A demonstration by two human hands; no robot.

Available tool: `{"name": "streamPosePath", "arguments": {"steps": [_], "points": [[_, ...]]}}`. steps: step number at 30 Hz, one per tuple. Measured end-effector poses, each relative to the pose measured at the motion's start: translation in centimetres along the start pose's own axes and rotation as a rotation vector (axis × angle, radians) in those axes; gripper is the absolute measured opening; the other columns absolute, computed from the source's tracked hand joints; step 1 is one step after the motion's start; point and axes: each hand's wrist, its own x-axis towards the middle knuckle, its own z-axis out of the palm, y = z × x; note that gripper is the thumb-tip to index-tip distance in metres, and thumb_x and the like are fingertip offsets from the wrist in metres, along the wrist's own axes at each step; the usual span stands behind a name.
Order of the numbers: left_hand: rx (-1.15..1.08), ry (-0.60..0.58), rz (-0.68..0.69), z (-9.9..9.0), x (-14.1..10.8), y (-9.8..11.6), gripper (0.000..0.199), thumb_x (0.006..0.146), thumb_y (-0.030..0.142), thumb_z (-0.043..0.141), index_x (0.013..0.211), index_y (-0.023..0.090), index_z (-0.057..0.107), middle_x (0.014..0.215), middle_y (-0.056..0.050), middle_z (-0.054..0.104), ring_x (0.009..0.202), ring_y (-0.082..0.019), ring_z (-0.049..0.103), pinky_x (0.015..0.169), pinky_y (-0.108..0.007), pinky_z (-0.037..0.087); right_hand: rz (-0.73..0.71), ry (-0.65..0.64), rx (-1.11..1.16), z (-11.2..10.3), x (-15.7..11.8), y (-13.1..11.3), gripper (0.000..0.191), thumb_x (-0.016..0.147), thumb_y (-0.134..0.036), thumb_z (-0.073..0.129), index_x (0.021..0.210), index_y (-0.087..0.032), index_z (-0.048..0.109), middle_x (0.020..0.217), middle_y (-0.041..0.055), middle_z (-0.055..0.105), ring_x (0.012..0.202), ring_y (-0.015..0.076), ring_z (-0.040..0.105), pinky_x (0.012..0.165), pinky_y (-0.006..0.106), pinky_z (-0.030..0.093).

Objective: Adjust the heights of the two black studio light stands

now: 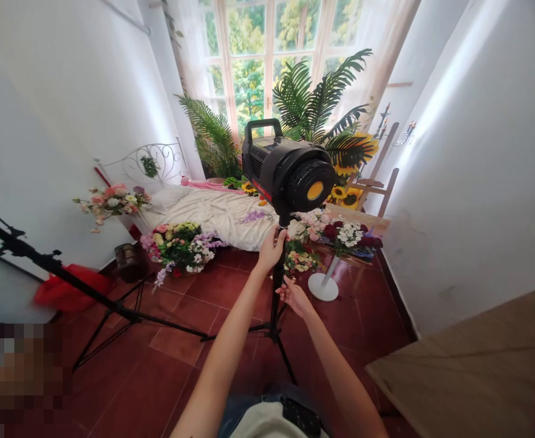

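Note:
A black studio light (267, 164) with a top handle and a yellow disc at its front is mounted on a black light stand (275, 304). My left hand (272, 246) is wrapped round the upper pole, just under the light. Lower down, my right hand (293, 295) is at the pole with its fingers curled against it, around what seems to be a knob; the small part between the fingers is hidden. The stand's legs spread on the red tiled floor (180, 365) in front of me.
A second black stand (89, 292) slants across the left. Behind the light are a bed with a cream cover (203, 213), flower bunches (180, 243), palm leaves (313, 97) and a window. A white round-based flower stand (323, 287) is close right; a wooden surface (481, 365) juts in at lower right.

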Motion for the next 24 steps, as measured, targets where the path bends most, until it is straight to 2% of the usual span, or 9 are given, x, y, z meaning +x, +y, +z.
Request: {"name": "streamPosePath", "arguments": {"steps": [3,6,9,13,16,19,24], "points": [[0.010,0.020,-0.005,0.1,0.0,-0.2,0.035,0.088,0.048,0.036,0.101,0.020,0.051,0.084,-0.002,0.061,0.075,-0.012,0.057,0.070,-0.024,0.045,-0.156,0.047,-0.334,-0.4,-0.1,-0.7,0.037,0.076,-0.053,0.059,0.062,-0.020,0.049,0.062,0.0033,0.065,0.050,0.0115,0.052,0.051,0.023,0.041],[0.016,0.020,0.010,0.3,0.0,-0.3,0.034,0.088,0.048,0.035,0.101,0.019,0.051,0.083,-0.003,0.060,0.074,-0.012,0.056,0.070,-0.025,0.044,-0.349,0.169,-0.641,-0.9,-0.2,-1.7,0.032,0.072,-0.042,0.067,0.058,-0.021,0.047,0.054,-0.0008,0.058,0.057,0.0129,0.055,0.053,0.020,0.039],[0.019,0.024,0.022,0.4,0.0,0.0,0.035,0.089,0.048,0.035,0.101,0.019,0.051,0.082,-0.003,0.060,0.074,-0.012,0.056,0.069,-0.024,0.044,-0.391,0.214,-0.702,-1.2,-0.2,-2.3,0.034,0.069,-0.037,0.072,0.056,-0.022,0.044,0.051,-0.0021,0.053,0.060,0.0132,0.056,0.052,0.019,0.037],[0.020,0.017,0.029,0.5,0.0,0.3,0.035,0.089,0.048,0.034,0.098,0.019,0.051,0.080,-0.002,0.059,0.072,-0.011,0.055,0.067,-0.023,0.044,-0.085,0.034,-0.480,-1.5,-0.5,-2.0,0.037,0.070,-0.052,0.066,0.066,-0.021,0.046,0.063,0.0016,0.065,0.051,0.0126,0.056,0.046,0.021,0.042],[0.025,0.016,0.028,0.4,0.0,0.4,0.034,0.089,0.048,0.034,0.097,0.019,0.050,0.079,-0.001,0.059,0.070,-0.011,0.055,0.066,-0.023,0.043,0.102,-0.043,-0.232,-1.5,-0.9,-1.4,0.045,0.075,-0.065,0.051,0.075,-0.020,0.047,0.081,0.0083,0.069,0.059,0.0149,0.061,0.048,0.025,0.048],[0.022,0.017,0.030,0.4,0.0,0.3,0.033,0.089,0.047,0.034,0.096,0.019,0.050,0.080,-0.002,0.059,0.070,-0.011,0.055,0.066,-0.023,0.043,0.170,-0.116,-0.043,-1.2,-1.3,-0.9,0.047,0.079,-0.066,0.043,0.079,-0.019,0.049,0.089,0.0092,0.068,0.064,0.0137,0.062,0.050,0.023,0.049],[0.008,0.009,0.020,0.3,0.0,0.2,0.034,0.088,0.048,0.034,0.098,0.019,0.050,0.082,-0.002,0.059,0.073,-0.011,0.055,0.068,-0.023,0.044,0.179,-0.142,0.215,-0.5,-0.7,-0.1,0.038,0.082,-0.057,0.047,0.076,-0.019,0.051,0.083,0.0042,0.066,0.062,0.0107,0.059,0.050,0.019,0.046]]}}
